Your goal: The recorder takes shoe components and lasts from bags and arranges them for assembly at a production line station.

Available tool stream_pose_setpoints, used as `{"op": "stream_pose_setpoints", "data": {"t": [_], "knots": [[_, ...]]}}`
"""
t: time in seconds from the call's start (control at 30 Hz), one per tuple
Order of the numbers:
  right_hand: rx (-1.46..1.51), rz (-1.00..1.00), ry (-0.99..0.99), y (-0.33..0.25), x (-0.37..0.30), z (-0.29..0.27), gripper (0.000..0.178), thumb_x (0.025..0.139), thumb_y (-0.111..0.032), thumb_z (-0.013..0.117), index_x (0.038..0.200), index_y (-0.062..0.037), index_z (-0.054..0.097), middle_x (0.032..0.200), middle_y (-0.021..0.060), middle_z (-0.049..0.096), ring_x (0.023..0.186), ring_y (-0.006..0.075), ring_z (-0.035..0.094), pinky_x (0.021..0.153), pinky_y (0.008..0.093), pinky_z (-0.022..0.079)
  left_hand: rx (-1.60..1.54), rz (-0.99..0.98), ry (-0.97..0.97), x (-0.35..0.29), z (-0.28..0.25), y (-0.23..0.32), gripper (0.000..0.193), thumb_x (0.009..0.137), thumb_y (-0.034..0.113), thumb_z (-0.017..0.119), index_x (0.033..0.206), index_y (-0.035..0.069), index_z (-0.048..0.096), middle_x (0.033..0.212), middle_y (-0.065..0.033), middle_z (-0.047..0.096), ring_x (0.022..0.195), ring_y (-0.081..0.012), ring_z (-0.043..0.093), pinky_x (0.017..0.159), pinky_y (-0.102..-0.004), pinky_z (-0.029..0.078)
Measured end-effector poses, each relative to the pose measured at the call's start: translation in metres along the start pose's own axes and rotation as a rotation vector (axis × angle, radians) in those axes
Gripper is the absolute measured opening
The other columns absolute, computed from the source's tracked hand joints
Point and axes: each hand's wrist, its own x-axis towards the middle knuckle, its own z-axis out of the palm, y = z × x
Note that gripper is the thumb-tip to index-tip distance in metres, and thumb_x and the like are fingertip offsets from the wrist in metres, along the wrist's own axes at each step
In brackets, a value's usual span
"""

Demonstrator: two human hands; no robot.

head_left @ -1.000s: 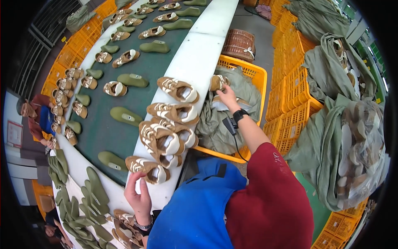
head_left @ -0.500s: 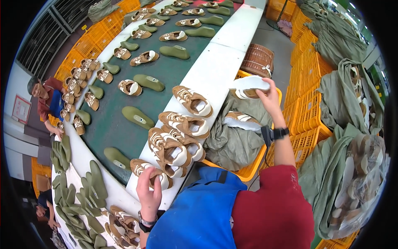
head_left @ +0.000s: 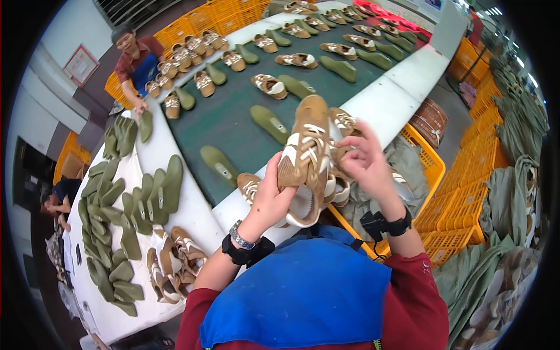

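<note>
My left hand grips the side of a brown sneaker with white laces, its toe pointing away and its opening toward me. Just right of it hovers my right hand, slightly blurred, fingers bent but apart and nothing in them. Behind and below the held sneaker, more of the same kind stand on the white table edge: one sneaker to the left, another sneaker to the right, others partly hidden. Beyond them, a green shoe last and another last lie on the dark green belt.
Many green lasts and several sneakers cover the white table at left. A co-worker holds a last across the belt. A yellow crate lined with grey-green cloth stands right, near a wicker basket and stacked yellow crates.
My left hand has picked up a sneaker and raised it before me. My right hand has let go of the white-soled shoe over the crate and moved left. The view has turned left.
</note>
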Motion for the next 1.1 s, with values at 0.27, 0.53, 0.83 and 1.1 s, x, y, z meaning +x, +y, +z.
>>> {"op": "stream_pose_setpoints", "data": {"t": [0.27, 0.53, 0.83, 1.1], "knots": [[-0.542, -0.403, -0.007, 0.01, 0.003, 0.104, 0.035, 0.064, -0.002, 0.056, 0.099, -0.0068, 0.055, 0.091, 0.0129, 0.056, 0.077, 0.0295, 0.058, 0.068, 0.0368, 0.048, -0.304, -0.118, 0.139, -0.034, -0.052, -0.014, 0.061, 0.077, 0.003, 0.045, 0.133, -0.001, 0.02, 0.117, -0.0094, 0.046, 0.108, -0.0154, 0.044, 0.09, -0.0271, 0.036], [-0.699, -0.531, -0.049, 0.007, 0.002, 0.145, 0.033, 0.065, 0.001, 0.055, 0.096, -0.0111, 0.058, 0.087, 0.0097, 0.051, 0.073, 0.0244, 0.058, 0.059, 0.0337, 0.049, 0.554, 0.464, 0.42, -0.038, -0.084, -0.016, 0.046, 0.072, 0.0, 0.064, 0.115, 0.001, 0.049, 0.086, -0.014, 0.058, 0.074, -0.0247, 0.057, 0.067, -0.0314, 0.047], [-0.694, -0.498, -0.205, 0.01, 0.008, 0.148, 0.025, 0.068, 0.003, 0.052, 0.085, -0.013, 0.06, 0.084, 0.0107, 0.045, 0.071, 0.0277, 0.054, 0.058, 0.036, 0.047, 0.375, 0.46, 0.457, -0.042, -0.083, -0.031, 0.042, 0.079, -0.002, 0.059, 0.119, -0.001, 0.044, 0.085, -0.0134, 0.061, 0.074, -0.0199, 0.06, 0.068, -0.029, 0.049], [-0.433, -0.471, -0.112, 0.023, 0.008, 0.152, 0.022, 0.065, 0.008, 0.05, 0.081, -0.0059, 0.056, 0.09, 0.0124, 0.046, 0.078, 0.0271, 0.054, 0.067, 0.0334, 0.047, 0.458, 0.369, 0.384, -0.033, -0.098, -0.029, 0.034, 0.071, -0.004, 0.058, 0.104, 0.006, 0.056, 0.085, -0.0128, 0.055, 0.077, -0.0274, 0.056, 0.068, -0.0332, 0.047]]}}
